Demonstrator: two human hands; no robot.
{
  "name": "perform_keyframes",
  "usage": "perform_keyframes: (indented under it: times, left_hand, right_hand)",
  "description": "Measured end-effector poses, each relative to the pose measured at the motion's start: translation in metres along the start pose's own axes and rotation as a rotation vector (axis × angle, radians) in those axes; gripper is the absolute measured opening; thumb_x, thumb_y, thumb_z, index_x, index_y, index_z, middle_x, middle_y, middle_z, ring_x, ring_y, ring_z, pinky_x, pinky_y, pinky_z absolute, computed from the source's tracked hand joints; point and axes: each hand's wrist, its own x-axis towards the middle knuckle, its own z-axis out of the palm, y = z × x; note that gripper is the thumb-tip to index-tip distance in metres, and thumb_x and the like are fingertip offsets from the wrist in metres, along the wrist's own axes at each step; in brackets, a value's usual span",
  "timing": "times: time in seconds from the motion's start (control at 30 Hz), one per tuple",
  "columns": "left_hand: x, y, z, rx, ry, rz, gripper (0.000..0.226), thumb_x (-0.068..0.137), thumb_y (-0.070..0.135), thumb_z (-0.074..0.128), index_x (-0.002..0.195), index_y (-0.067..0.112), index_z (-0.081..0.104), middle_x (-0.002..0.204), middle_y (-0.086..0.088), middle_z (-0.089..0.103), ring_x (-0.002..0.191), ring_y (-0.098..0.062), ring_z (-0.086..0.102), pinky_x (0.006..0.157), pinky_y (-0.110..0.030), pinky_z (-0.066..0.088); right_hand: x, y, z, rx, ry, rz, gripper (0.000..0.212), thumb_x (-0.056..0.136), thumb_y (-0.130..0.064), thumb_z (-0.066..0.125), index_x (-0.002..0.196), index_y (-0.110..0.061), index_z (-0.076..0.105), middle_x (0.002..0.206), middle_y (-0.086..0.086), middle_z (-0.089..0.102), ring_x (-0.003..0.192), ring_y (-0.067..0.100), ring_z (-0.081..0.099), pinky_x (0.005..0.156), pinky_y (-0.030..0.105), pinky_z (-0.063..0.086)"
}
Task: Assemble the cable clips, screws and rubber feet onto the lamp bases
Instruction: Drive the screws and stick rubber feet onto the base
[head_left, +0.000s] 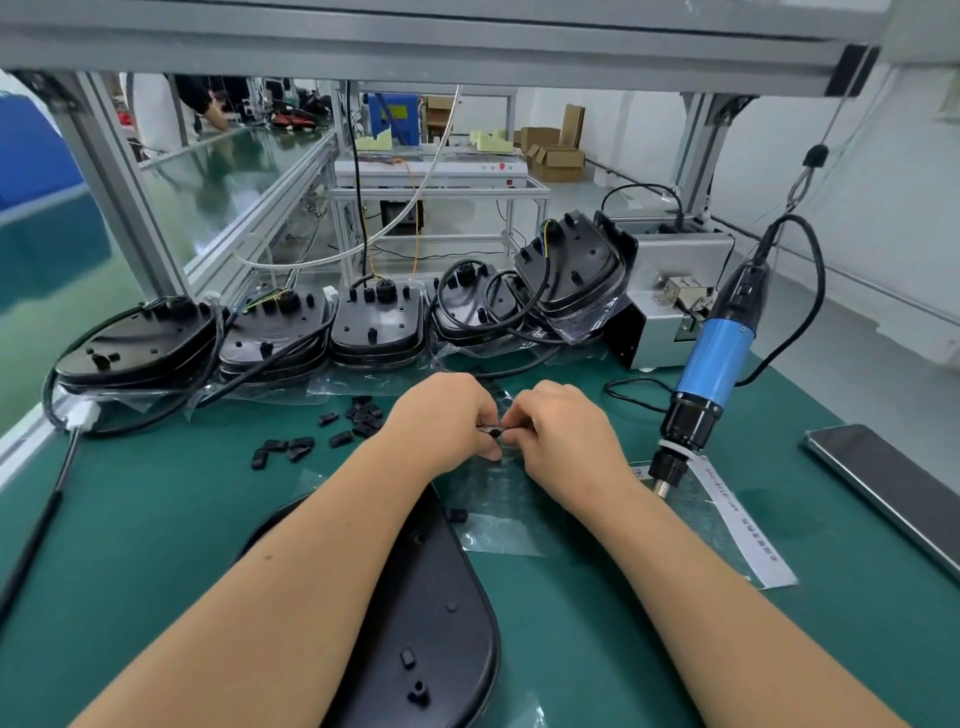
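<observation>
A black lamp base (436, 613) lies flat on the green mat near me, partly under my left forearm. Beyond it my left hand (441, 415) and my right hand (561, 421) meet, and both pinch a small black piece (492, 431) between their fingertips; I cannot tell what kind of part it is. They hover over a clear plastic sheet (498, 514) with a small black part (458, 515) on it. Several loose black cable clips (332, 431) are scattered to the left of my hands.
Stacks of black lamp bases with cables (374, 327) line the back of the mat. A blue electric screwdriver (706, 374) hangs at the right, in front of a grey screw feeder (670, 296). A phone (893, 488) lies far right, a labelled bag (737, 525) beside it.
</observation>
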Motion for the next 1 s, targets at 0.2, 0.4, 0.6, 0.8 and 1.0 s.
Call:
perform_keyframes:
  times: [0.2, 0.4, 0.6, 0.8, 1.0]
  left_hand:
    - [0.0014, -0.0009, -0.0001, -0.024, -0.014, -0.018, 0.022, 0.078, 0.036, 0.077, 0.092, 0.019, 0.074, 0.081, 0.004, 0.062, 0.078, -0.018, 0.057, 0.064, -0.025, 0.039]
    - [0.0026, -0.002, 0.0007, -0.067, -0.026, -0.033, 0.025, 0.08, 0.036, 0.075, 0.094, 0.016, 0.075, 0.091, -0.004, 0.071, 0.087, -0.022, 0.063, 0.069, -0.026, 0.046]
    - [0.0017, -0.0038, 0.001, -0.071, -0.027, -0.021, 0.027, 0.081, 0.039, 0.074, 0.094, 0.015, 0.075, 0.085, 0.001, 0.067, 0.084, -0.02, 0.061, 0.065, -0.024, 0.041]
    - [0.0021, -0.0042, 0.0011, -0.061, -0.024, -0.014, 0.027, 0.08, 0.04, 0.074, 0.093, 0.015, 0.076, 0.085, 0.0, 0.067, 0.081, -0.019, 0.06, 0.062, -0.023, 0.038]
    - [0.0025, -0.0051, 0.0018, -0.061, -0.022, -0.009, 0.027, 0.08, 0.041, 0.074, 0.093, 0.017, 0.075, 0.087, 0.001, 0.069, 0.083, -0.019, 0.062, 0.066, -0.025, 0.042]
  right_hand:
    - [-0.0041, -0.0018, -0.0011, 0.035, 0.058, -0.024, 0.001, 0.086, -0.016, 0.069, 0.088, -0.015, 0.069, 0.092, -0.001, 0.061, 0.093, 0.022, 0.051, 0.071, 0.031, 0.039]
    - [-0.0062, -0.0021, -0.0019, 0.056, 0.079, -0.036, 0.007, 0.084, -0.01, 0.068, 0.081, -0.014, 0.064, 0.081, -0.009, 0.051, 0.089, 0.019, 0.05, 0.068, 0.033, 0.041]
    - [-0.0068, -0.0006, -0.0013, 0.065, 0.1, -0.069, 0.008, 0.083, -0.01, 0.07, 0.08, -0.013, 0.063, 0.079, -0.01, 0.049, 0.086, 0.02, 0.05, 0.066, 0.035, 0.043]
    - [-0.0072, 0.0011, 0.0003, 0.066, 0.128, -0.092, 0.01, 0.081, -0.011, 0.073, 0.078, -0.012, 0.064, 0.078, -0.006, 0.052, 0.084, 0.022, 0.051, 0.064, 0.035, 0.042]
    - [-0.0082, 0.0019, 0.0007, 0.071, 0.147, -0.106, 0.01, 0.08, -0.011, 0.074, 0.077, -0.012, 0.064, 0.079, -0.001, 0.059, 0.083, 0.024, 0.053, 0.062, 0.036, 0.043]
